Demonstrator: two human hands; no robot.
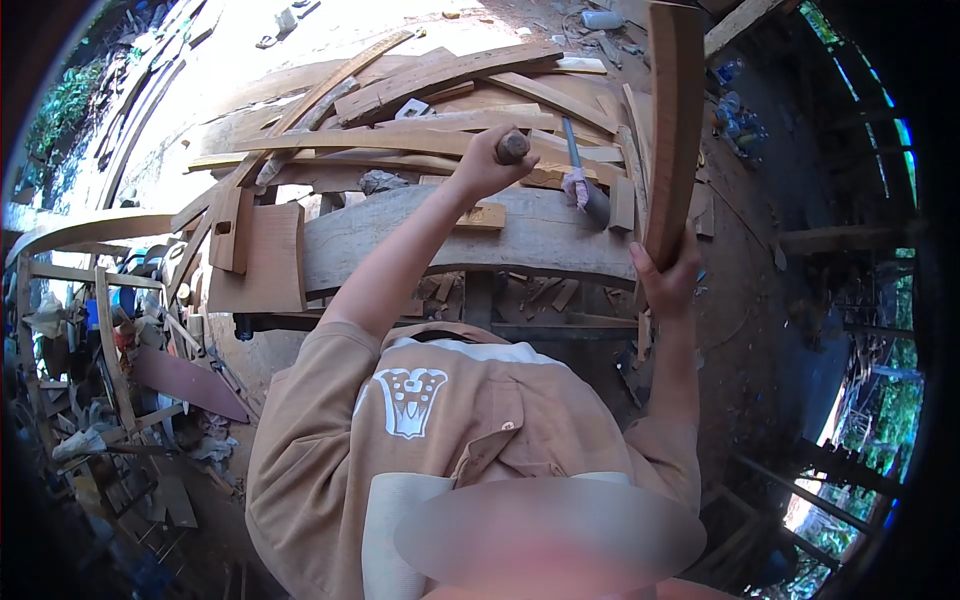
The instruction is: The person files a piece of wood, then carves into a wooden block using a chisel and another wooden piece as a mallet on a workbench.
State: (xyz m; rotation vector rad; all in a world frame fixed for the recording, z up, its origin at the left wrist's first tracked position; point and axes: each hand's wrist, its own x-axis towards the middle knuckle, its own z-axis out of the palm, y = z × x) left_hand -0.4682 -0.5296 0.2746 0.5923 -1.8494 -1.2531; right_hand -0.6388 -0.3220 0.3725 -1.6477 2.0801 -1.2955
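Observation:
My left hand [490, 165] is closed around a round wooden handle [513, 147], its end facing up at me; the rest of that tool is hidden. At the right, my right hand [668, 275] grips the lower end of a long, slightly curved wooden board [675, 130] that stands up past the bench. A wide, thick plank [400, 225] with a curved lower edge lies in front of my body. Between my hands rests a thin metal rod [571, 145] with pink wrapping and a dark thicker end. A small wood block [482, 216] sits on the plank.
Several loose boards [450, 80] are piled beyond the plank. A mortised wood piece [231, 230] and a flat board [280, 260] stand at the left. A wooden frame with clutter [110, 300] is further left. Plastic bottles [735, 110] lie on the ground at the right.

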